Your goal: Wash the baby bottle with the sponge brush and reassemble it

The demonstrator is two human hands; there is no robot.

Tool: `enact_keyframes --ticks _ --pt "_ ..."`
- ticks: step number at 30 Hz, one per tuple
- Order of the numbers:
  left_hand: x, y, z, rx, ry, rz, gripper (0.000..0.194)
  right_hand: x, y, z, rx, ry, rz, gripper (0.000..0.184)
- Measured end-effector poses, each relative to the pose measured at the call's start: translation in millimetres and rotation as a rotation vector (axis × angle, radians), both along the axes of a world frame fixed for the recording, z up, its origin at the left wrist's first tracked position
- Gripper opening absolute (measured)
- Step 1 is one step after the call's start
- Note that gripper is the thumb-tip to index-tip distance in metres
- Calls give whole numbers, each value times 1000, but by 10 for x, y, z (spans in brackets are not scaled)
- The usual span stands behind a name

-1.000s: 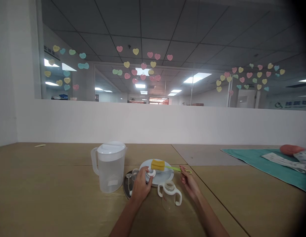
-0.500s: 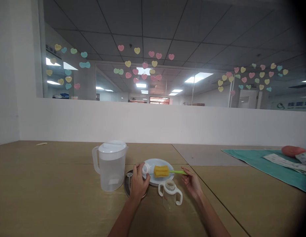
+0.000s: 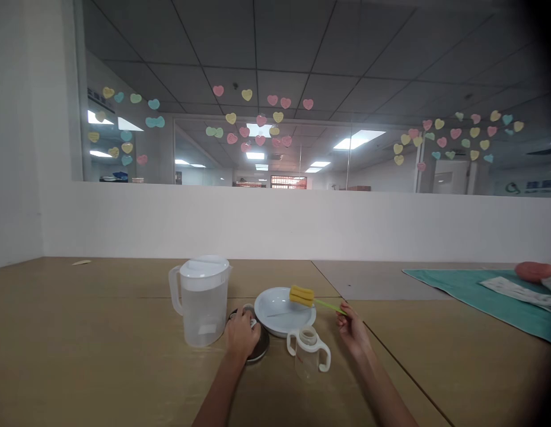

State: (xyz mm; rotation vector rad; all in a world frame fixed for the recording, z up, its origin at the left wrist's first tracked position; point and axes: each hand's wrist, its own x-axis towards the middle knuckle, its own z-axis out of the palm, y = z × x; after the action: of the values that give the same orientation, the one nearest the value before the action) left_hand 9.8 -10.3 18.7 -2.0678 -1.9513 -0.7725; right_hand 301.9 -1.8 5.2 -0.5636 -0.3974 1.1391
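Observation:
My left hand [image 3: 242,335] is over a dark round tray [image 3: 260,354] just left of the bowl, fingers curled around a white bottle collar [image 3: 253,323] that shows only in part. Small clear parts on the tray are mostly covered by that hand. Between its fingertips my right hand [image 3: 352,329] grips the thin green handle of a sponge brush [image 3: 302,296]. The brush's yellow sponge head is above the right rim of a white bowl [image 3: 267,329]. A clear baby bottle [image 3: 307,359] with two white handles stands upright and uncapped in front of the bowl.
A lidded translucent pitcher [image 3: 204,308] with liquid in it stands left of the tray. On the far right lies a teal cloth [image 3: 453,281] with a patterned white cloth [image 3: 515,292] and a coral-coloured object [image 3: 534,271]. A low white wall [image 3: 275,225] borders the table's back.
My left hand has carried the white collar from over the bowl leftward and down to the dark tray. My right hand has shifted slightly right, with the sponge head now raised at the bowl's right rim.

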Motion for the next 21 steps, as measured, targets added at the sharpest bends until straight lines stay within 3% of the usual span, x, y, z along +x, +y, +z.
enact_keyframes --ticks 13,21 --pt "24 40 -61 -49 44 -52 35 30 47 -66 -16 -62 -8 24" --pt "9 39 -20 -2 -26 -18 25 36 63 -75 -31 -81 -13 24"
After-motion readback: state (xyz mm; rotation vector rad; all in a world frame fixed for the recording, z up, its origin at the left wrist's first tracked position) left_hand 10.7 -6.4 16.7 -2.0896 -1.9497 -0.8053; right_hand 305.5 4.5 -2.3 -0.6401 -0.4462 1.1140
